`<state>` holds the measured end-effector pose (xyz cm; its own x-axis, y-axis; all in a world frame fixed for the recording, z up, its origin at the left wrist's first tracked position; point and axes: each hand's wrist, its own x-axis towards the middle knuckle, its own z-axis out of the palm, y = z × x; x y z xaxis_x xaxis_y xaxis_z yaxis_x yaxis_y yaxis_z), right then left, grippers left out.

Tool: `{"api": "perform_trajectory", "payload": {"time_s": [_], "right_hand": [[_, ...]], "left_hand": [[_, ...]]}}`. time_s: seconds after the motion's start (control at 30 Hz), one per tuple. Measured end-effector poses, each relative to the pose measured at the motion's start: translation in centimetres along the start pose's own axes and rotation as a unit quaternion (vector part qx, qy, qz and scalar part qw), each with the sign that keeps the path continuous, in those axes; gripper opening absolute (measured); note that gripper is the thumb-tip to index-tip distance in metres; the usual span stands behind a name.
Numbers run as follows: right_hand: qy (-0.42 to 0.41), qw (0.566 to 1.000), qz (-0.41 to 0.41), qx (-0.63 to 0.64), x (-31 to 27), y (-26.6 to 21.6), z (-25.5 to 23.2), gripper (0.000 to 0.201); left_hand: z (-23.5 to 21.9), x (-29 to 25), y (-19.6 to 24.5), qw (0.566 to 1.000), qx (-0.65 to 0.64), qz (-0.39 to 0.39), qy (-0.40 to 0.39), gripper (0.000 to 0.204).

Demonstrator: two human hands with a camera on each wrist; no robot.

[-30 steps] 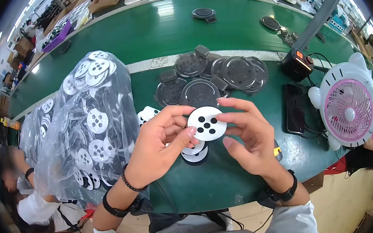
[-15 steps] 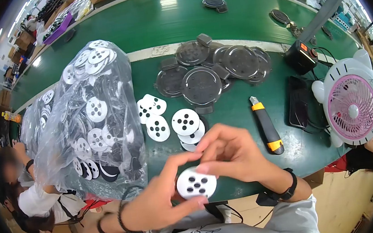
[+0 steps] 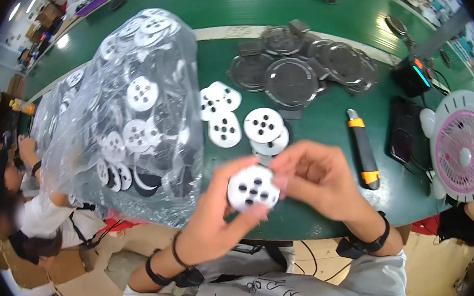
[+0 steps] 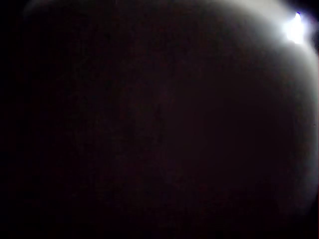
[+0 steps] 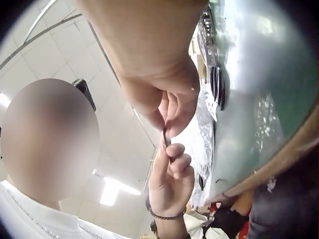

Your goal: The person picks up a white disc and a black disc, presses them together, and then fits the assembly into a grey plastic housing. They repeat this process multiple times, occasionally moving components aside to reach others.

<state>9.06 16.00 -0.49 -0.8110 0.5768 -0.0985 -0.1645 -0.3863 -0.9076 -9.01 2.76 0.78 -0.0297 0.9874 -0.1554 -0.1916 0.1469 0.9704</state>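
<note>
A white round disc [image 3: 253, 188] with several black dots is held over the table's near edge, its dotted face toward the head camera. My left hand [image 3: 213, 224] grips it from the left, thumb at its lower edge. At the disc's right edge, the thumb and fingertips of my right hand [image 3: 320, 180] pinch it. The right wrist view shows it edge-on as a thin piece between the left hand [image 5: 172, 181] and the right hand [image 5: 167, 94]. Just beyond lies a small stack topped by a similar disc [image 3: 263, 125]. The left wrist view is almost black.
More white discs [image 3: 224, 130] lie left of the stack. A big clear plastic bag [image 3: 183, 153] of such discs fills the left side. Dark round parts [image 3: 290, 83] are heaped behind. To the right are a utility knife [image 3: 364, 150], a black phone [image 3: 404, 132] and a fan [image 3: 462, 149].
The disc came down toward me, then moved slightly up and right with both hands. The right fingers, spread apart from it at first, now pinch its edge. The head view has shifted.
</note>
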Motion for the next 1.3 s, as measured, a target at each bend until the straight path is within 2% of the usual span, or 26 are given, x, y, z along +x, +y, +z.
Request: {"api": "perform_trajectory", "payload": {"time_s": [0.07, 0.13, 0.2, 0.23, 0.33, 0.37, 0.43, 0.53, 0.67, 0.73, 0.77, 0.8, 0.83, 0.87, 0.9, 0.93, 0.97, 1.0, 1.1, 1.17, 1.3], "right_hand": [[0.056, 0.997, -0.052, -0.022, 0.6, -0.8, -1.3, 0.023], [0.085, 0.994, -0.060, -0.028, 1.0, -2.0, -2.1, 0.027], [0.075, 0.995, -0.064, -0.026, 1.2, -2.5, -2.7, 0.033], [0.078, 0.994, -0.067, -0.028, 1.3, -2.4, -2.9, 0.033], [0.082, 0.992, -0.091, -0.042, 1.5, -1.5, -3.1, 0.037], [0.076, 0.994, -0.078, -0.022, 1.5, -1.2, -2.8, 0.038], [0.045, 0.997, -0.056, 0.002, 1.6, -1.1, -3.0, 0.040], [0.044, 0.998, -0.033, 0.011, 1.6, -1.3, -2.8, 0.043], [0.040, 0.999, -0.034, 0.012, 1.9, -1.0, -2.7, 0.044], [0.032, 0.999, -0.030, 0.017, 2.0, 0.0, -3.0, 0.045], [0.038, 0.999, -0.023, -0.030, 2.1, 0.1, -3.0, 0.046], [0.036, 0.999, -0.010, -0.003, 2.1, -0.4, -2.7, 0.047], [0.040, 0.996, -0.039, -0.065, 2.0, 0.6, -3.2, 0.047], [0.008, 0.999, -0.038, 0.027, 2.3, 0.2, -2.9, 0.049], [-0.007, 0.998, -0.042, 0.041, 2.3, -0.4, -2.9, 0.050], [0.010, 0.997, -0.050, 0.060, 2.3, 0.4, -3.1, 0.049], [0.000, 0.995, -0.066, 0.081, 2.5, 0.9, -3.1, 0.049], [-0.006, 0.996, -0.056, 0.075, 2.2, 0.9, -3.0, 0.047], [-0.008, 0.997, -0.052, 0.064, 2.1, 0.9, -3.0, 0.048], [0.006, 0.992, -0.096, 0.085, 2.4, 1.3, -2.8, 0.049], [0.008, 0.994, -0.080, 0.074, 2.4, 1.2, -3.0, 0.050]], "left_hand": [[-0.2, 3.6, 2.1, 0.997, 0.063, -0.039, -0.009, 0.042], [-0.4, 6.5, 2.4, 0.996, 0.087, -0.005, -0.003, 0.038], [-0.4, 8.4, 2.2, 0.995, 0.095, 0.040, -0.008, 0.037], [-0.4, 8.8, 2.4, 0.997, 0.070, 0.038, -0.014, 0.033], [0.1, 9.5, 1.6, 0.999, 0.028, 0.045, -0.003, 0.034], [0.0, 9.5, 1.6, 0.999, 0.027, 0.023, -0.029, 0.035], [-0.2, 9.4, 0.6, 0.998, 0.043, 0.039, -0.017, 0.036], [-0.9, 9.4, -0.1, 0.999, 0.013, 0.052, -0.010, 0.035], [-1.9, 9.1, -0.1, 0.999, 0.015, 0.051, -0.009, 0.033], [-1.5, 9.1, 0.5, 0.997, 0.072, 0.017, 0.025, 0.034], [-2.2, 9.2, -0.4, 0.984, 0.144, 0.097, 0.043, 0.036], [-3.0, 9.4, -2.4, 0.962, 0.191, 0.190, 0.048, 0.038], [-3.0, 9.4, -3.8, 0.951, 0.201, 0.215, 0.090, 0.042], [-2.4, 8.5, -1.7, 0.996, 0.060, 0.013, 0.060, 0.042], [-2.6, 8.7, -3.8, 0.991, 0.079, 0.065, 0.085, 0.046], [-2.2, 9.0, -3.7, 0.983, 0.116, 0.085, 0.112, 0.045], [-0.6, 8.3, 0.9, 0.983, 0.161, 0.010, 0.086, 0.029], [-0.4, 8.3, 0.8, 0.982, 0.166, 0.022, 0.084, 0.029], [-1.0, 8.0, -0.4, 0.990, 0.124, 0.029, 0.056, 0.047], [-1.3, 8.0, -0.4, 0.991, 0.124, 0.016, 0.051, 0.046], [-1.3, 8.2, -0.5, 0.993, 0.111, 0.000, 0.048, 0.046]]}}
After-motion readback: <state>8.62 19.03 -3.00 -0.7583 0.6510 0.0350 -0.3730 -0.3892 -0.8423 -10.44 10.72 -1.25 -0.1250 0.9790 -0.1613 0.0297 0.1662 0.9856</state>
